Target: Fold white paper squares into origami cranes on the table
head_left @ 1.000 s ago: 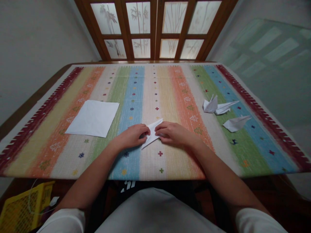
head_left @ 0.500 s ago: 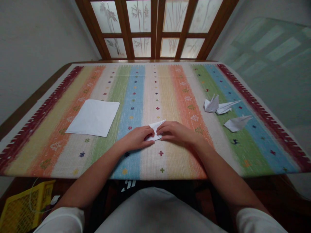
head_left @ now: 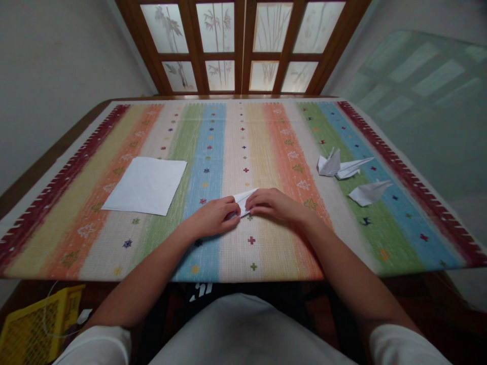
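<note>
A folded white paper piece [head_left: 243, 200] lies at the middle of the striped mat, its pointed tip aiming up and right. My left hand [head_left: 213, 217] covers its lower left part, fingertips pressed on the paper. My right hand [head_left: 274, 206] touches its right side with the fingertips. The paper's lower end is hidden beneath my left hand. A flat square white paper sheet [head_left: 144, 185] lies to the left of my hands. To the right are a folded paper crane [head_left: 330, 166] and a smaller folded paper figure [head_left: 368, 193].
The striped woven mat [head_left: 243, 137] covers the table, whose near edge runs just beyond my forearms. A yellow plastic crate [head_left: 38, 324] stands on the floor at lower left. Wooden doors with frosted bamboo panes [head_left: 243, 45] stand behind the table.
The long lower point of the paper, visible earlier, no longer shows below my left hand. The paper looks shorter, and my hands have drawn closer around it.
</note>
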### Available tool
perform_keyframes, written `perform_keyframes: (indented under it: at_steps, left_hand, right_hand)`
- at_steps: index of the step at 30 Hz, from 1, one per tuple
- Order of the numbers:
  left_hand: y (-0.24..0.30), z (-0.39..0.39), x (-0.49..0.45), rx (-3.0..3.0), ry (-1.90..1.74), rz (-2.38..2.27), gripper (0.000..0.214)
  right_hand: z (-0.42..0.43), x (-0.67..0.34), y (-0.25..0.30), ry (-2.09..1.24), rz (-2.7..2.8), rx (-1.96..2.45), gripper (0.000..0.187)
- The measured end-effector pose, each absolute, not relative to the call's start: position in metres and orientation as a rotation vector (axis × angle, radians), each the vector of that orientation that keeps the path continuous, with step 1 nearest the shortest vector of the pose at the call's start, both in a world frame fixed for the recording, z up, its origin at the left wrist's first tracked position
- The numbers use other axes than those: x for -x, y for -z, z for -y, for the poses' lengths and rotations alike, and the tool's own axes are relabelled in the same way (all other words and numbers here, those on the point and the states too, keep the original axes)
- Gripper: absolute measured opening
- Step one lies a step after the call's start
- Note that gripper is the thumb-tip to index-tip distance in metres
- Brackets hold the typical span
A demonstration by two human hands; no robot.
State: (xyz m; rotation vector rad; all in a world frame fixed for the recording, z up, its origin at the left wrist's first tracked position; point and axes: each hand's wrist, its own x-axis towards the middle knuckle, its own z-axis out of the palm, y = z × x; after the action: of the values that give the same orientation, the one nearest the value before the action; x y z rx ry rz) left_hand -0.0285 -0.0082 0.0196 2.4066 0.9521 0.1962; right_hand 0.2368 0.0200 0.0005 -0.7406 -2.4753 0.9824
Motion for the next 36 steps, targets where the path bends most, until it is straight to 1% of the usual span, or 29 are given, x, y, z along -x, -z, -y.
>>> perform_keyframes:
  at_steps: [6,11,15,22,29,32,36]
  left_hand:
    - [-0.02,0.007,0.029,-2.389,-0.222,-0.952,0.019]
    - [-0.02,0.008,0.028,-2.367,-0.204,-0.971,0.018]
    - [-0.022,0.01,0.028,-2.373,-0.166,-1.022,0.016]
    - [-0.032,0.013,0.028,-2.365,-0.104,-1.059,0.016]
    - [-0.036,0.015,0.028,-2.326,-0.09,-1.109,0.022]
    - [-0.035,0.016,0.027,-2.374,-0.077,-1.125,0.02]
    - [-0.036,0.018,0.026,-2.386,-0.044,-1.15,0.018]
  right_hand:
    - [-0.021,-0.237,-0.001,-1.03,2.43,0.765,0.02]
    - [-0.022,-0.237,0.002,-1.053,2.426,0.774,0.017]
    - [-0.021,-0.235,0.005,-0.981,2.462,0.778,0.015]
    - [-0.015,-0.227,0.008,-0.826,2.431,0.854,0.02]
    - [-0.02,-0.233,0.006,-1.006,2.429,0.768,0.018]
    - [-0.021,-0.232,0.006,-0.994,2.438,0.767,0.015]
    - [-0.018,-0.227,0.004,-0.957,2.437,0.769,0.021]
